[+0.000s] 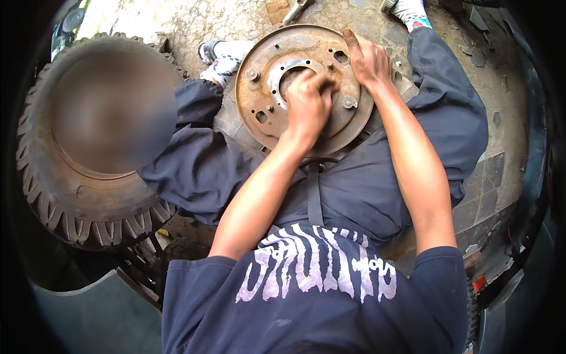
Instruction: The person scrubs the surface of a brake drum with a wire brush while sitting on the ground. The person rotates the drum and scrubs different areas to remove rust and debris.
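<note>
A rusty, round drum brake backing plate is propped between my legs, its face turned up towards me. It has a large central hole ringed by small bolt holes, with studs and oblong slots farther out. My right hand grips the plate's upper right rim, thumb lying on the face. My left hand is over the right side of the central hole, fingers curled and blurred. Whether it holds anything small cannot be told, and part of the hole is hidden behind it.
A large tyre with chunky tread lies by my left leg; its middle is blurred out. A metal bar or tube and a brown block lie beyond the plate. Broken pieces litter the floor at right. A dark panel is at lower left.
</note>
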Demonstrator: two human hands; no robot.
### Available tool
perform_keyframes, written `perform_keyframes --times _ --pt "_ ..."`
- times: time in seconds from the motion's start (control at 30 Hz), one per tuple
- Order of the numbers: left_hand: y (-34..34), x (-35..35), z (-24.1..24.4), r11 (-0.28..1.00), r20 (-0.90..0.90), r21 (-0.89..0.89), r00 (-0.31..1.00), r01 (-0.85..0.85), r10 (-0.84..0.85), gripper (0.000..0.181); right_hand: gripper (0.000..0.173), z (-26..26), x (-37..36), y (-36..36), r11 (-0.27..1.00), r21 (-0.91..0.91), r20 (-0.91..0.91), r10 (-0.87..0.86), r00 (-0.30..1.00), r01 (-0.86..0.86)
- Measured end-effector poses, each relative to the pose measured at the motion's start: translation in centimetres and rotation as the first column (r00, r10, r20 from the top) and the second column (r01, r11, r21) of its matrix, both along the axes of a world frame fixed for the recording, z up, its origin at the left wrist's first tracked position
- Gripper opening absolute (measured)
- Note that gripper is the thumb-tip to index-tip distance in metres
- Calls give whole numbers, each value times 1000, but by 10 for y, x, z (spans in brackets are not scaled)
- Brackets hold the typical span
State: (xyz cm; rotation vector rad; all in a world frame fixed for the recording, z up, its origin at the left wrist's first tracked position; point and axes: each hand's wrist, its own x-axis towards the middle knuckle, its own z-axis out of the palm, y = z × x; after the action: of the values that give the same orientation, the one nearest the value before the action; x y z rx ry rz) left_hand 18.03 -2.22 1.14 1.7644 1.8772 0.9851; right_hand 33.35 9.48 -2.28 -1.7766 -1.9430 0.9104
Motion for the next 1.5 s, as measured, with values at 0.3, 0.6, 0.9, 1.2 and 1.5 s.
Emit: perform_keyframes --times 0.3,0.6,0.9,1.2,1.5 --pt "-9 -1 8 998 -17 -64 1000 22 -23 10 87 2 2 1 1000 11 -5 -8 1000 8" --pt "-13 6 13 993 40 -107 998 -45 49 10 87 -4 2 0 1000 5 16 -26 1000 25" --pt "20 -2 -2 977 69 3 975 -211 211 12 86 0 2 1 999 -30 -14 -23 1000 22" --pt "27 -23 -13 975 79 -22 972 -221 222 14 87 -6 2 3 999 -29 -3 -14 1000 14" --pt "52 -32 -17 977 11 81 980 -200 200 11 89 -6 1 4 999 -49 10 -9 1000 9"
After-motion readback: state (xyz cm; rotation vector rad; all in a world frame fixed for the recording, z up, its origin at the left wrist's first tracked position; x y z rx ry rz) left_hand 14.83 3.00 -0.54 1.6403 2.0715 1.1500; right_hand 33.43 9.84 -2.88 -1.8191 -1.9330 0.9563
